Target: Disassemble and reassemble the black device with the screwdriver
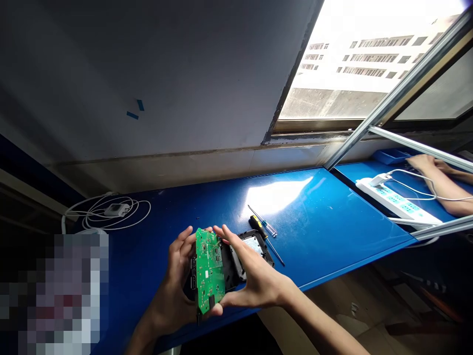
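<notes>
Head view: I've got both hands on the green PCB (pixel 210 271), held tilted over the near edge of the blue bench (pixel 306 231), flat face twd the cam. L hand (pixel 176 286) is clamped on its L side, fingers up by the far end, next to the black ports (pixel 192 273). R hand (pixel 258 281) is clamped on it too: fingertips at the far end, thumb at the near corner, palm arched over the gap.

Behind the R hand I see a black case (pixel 253 242) w/ a grey panel, partly hidden; can't tell if the hand touches it. Just past it, 2 drivers on the bench, near each other: a blk/yellow one (pixel 257 227) and a slim one (pixel 271 229) w/ a clear handle.

Far L, well apart: a white adapter (pixel 117 210) in loops of white cable (pixel 150 212). Bottom L is pixelated, can't tell what's there.

Far R, beyond the metal frame (pixel 349 143): a pwr strip (pixel 402 203) w/ a white plug (pixel 380 180) in it, a co-worker's arm (pixel 439 182), and a blue tray (pixel 391 156) near their hand. Window (pixel 321 106) up top.
</notes>
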`<state>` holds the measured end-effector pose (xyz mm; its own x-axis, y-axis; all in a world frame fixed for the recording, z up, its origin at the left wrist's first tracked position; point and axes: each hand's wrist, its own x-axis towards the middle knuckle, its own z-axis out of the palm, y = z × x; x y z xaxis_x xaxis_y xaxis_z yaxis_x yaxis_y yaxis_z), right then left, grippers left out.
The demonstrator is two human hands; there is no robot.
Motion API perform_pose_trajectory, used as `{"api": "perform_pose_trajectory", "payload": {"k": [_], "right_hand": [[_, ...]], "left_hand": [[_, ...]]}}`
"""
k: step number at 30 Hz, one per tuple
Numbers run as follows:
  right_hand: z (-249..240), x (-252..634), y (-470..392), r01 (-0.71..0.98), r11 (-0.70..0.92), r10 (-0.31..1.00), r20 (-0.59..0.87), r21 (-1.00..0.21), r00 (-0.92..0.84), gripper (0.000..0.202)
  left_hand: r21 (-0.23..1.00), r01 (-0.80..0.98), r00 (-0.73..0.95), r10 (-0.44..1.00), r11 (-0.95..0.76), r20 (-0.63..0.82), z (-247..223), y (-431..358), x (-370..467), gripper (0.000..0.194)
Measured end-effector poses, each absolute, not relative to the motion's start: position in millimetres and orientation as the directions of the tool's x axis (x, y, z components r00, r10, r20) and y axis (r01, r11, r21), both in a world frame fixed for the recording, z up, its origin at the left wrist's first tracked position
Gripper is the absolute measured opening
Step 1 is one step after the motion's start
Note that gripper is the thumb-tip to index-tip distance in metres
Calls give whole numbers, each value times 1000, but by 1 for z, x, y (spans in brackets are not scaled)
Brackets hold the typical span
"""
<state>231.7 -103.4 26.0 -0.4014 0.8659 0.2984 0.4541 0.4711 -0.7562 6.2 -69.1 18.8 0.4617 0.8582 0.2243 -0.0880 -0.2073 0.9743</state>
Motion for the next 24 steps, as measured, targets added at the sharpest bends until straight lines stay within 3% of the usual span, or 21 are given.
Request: {"api": "perform_pose_trajectory", "payload": {"k": [8,12,18,24], "right_hand": [[33,238,-104,480,477,870,318,-736,-377,145],[34,247,-104,558,454,886,284,-694,-368,145],[36,251,-102,654,479,876,272,-586,-398,139],[41,249,-104,698,501,865,260,-512,-430,130]], "left_hand": [[989,-34,466,873,-147,146,14,-74,-4,123],[955,87,489,848,-283,207,11,-70,-16,113],[810,268,558,770,-521,311,11,-66,-20,105],[725,432,599,772,-536,214,13,-66,-21,105]]}}
